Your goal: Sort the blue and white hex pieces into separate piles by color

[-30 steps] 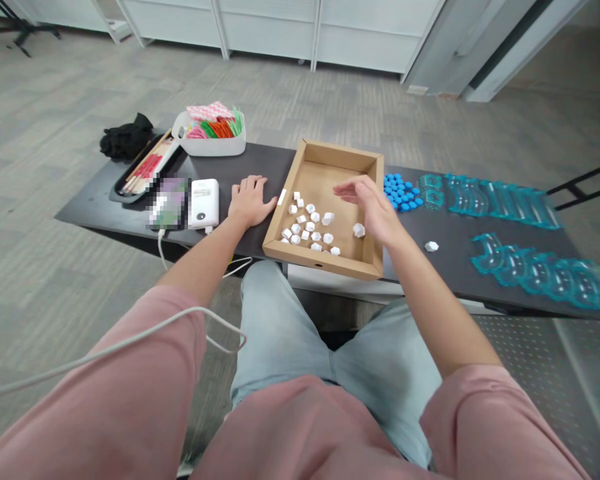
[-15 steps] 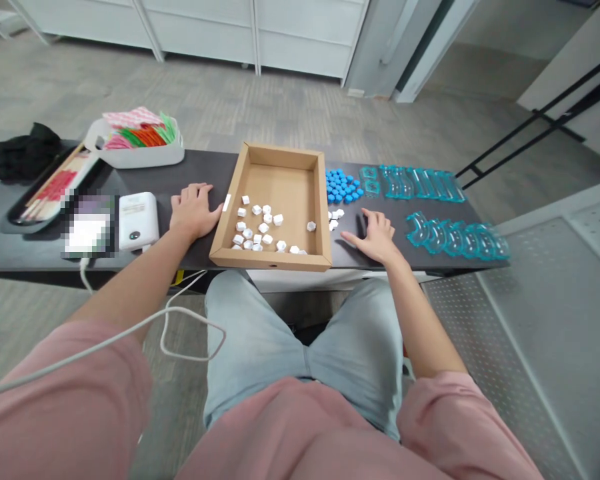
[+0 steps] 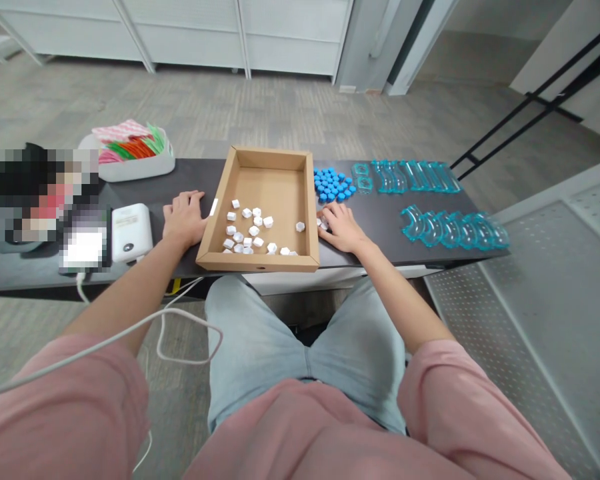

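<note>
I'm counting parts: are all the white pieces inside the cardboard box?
No, some white pieces lie on the table by the right hand.

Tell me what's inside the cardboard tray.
The cardboard tray holds white faceted pieces, mostly toward its near left, with one apart by the right wall. The near wall partly covers the closest; anything fully behind it isn't visible.

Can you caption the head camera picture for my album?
Left hand and right hand flank a cardboard tray of white pieces, blue pieces alongside.

The right fingers [image 3: 336, 209] partly cover white pieces [image 3: 322, 224] beside a cardboard tray [image 3: 275, 180].
</note>
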The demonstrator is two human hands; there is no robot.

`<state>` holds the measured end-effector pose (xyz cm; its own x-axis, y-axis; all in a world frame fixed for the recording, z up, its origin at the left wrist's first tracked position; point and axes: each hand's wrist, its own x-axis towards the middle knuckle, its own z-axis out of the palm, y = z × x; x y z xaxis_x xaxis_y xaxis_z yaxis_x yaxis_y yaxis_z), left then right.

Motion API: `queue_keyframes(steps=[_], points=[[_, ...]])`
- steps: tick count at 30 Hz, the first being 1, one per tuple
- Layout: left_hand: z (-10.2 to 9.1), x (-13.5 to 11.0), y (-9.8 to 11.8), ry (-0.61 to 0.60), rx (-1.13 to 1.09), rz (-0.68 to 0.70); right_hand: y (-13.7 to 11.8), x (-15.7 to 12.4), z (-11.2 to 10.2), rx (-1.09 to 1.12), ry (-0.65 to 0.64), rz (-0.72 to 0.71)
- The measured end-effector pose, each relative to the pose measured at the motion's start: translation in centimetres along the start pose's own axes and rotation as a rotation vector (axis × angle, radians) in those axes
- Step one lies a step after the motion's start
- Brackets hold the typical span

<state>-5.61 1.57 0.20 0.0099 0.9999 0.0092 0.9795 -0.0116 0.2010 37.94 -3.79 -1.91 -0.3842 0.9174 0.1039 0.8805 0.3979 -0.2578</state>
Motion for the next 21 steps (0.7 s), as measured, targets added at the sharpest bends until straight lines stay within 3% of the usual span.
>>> queue_keyframes(steps=[6, 9, 15, 18, 21], points=[[-0.1, -0.1, 0.1, -0.017, -0.004, -0.013, -0.6, 0.3, -0.3, -0.018, -0.044, -0.043], [-0.2, -0.1, 0.3, -0.014, -0.011, -0.010, -0.2, 0.1, 0.0, 0.021, -0.007, -0.001], [-0.1, -0.1, 0.2, -0.018, -0.006, -0.005, 0.1, -0.1, -0.5, 0.317, 0.335, 0.153], [0.0, 0.0, 0.1, -0.024, 0.004, -0.008, -2.5, 1.1, -1.8, 0.427, 0.429, 0.085], [0.1, 0.1, 0.0, -0.023, 0.006, -0.010, -6.8, 3.2, -2.6, 0.399, 0.300, -0.104]])
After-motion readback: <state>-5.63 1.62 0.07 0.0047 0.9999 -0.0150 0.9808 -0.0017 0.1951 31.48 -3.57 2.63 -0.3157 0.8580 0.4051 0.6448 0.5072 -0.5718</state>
